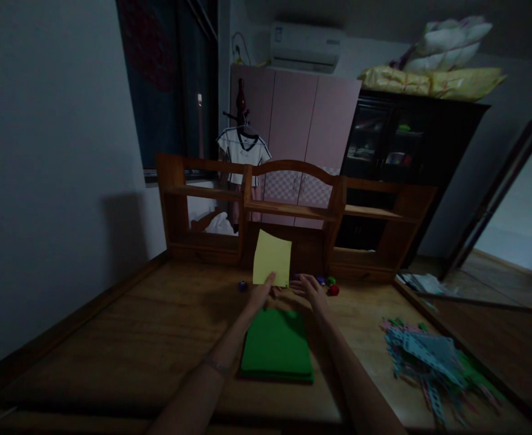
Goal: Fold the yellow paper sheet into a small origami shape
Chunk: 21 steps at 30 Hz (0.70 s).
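Observation:
A yellow sheet of paper (272,258) stands raised above the desk, slightly curved at its top. My left hand (262,292) is closed on its lower edge, with the thumb in front. Just to the right of the sheet is my right hand (308,286), its fingers apart and nothing visible in them. Below both hands a stack of green sheets (277,344) lies flat on the wooden desk (157,326). A small dark blue item (243,286) sits left of my left hand. Beyond my right hand are small purple, green (331,281) and red (333,290) items.
A wooden shelf unit (293,210) lines the desk's far edge. At the right lies a loose pile of blue, pink and green pieces (433,356). A wall (66,181) borders the left side. Behind are a pink wardrobe (293,121) and a hanging white shirt (243,151).

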Available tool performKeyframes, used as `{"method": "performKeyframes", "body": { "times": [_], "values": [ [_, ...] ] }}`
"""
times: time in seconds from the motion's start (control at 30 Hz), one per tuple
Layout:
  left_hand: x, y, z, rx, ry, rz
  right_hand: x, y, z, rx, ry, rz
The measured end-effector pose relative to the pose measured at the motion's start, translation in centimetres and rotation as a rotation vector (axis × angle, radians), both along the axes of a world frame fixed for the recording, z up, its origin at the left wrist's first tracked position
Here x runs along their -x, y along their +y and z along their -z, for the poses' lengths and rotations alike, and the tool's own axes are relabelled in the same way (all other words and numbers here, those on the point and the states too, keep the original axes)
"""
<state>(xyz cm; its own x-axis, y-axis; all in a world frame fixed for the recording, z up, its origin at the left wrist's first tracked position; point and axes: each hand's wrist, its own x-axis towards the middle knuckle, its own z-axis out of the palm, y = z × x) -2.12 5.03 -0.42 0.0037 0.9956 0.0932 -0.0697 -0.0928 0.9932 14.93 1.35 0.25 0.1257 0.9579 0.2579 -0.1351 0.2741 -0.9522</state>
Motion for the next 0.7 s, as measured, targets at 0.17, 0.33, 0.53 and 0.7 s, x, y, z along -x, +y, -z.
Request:
{"method": "performKeyframes", "body": {
  "times": [0.17, 0.33, 0.53, 0.7],
  "values": [
    [0.7, 0.6, -0.3, -0.039, -0.256, -0.155, -0.7, -0.6, -0.1, -0.196, -0.338, 0.291],
    [1.0, 0.4, -0.5, 0.008, -0.307, -0.226, -0.5, -1.0, 0.3, -0.308, -0.684, 0.27],
    [0.8, 1.1, 0.3, 0.004, -0.365, -0.23, 0.8, -0.1, 1.9, -0.392, -1.124, 0.116],
    [0.6, 1.7, 1.0, 0.019, -0.322, -0.212, 1.5, 0.2, 2.5, -0.331, -1.298, 0.12]
  ]
}}
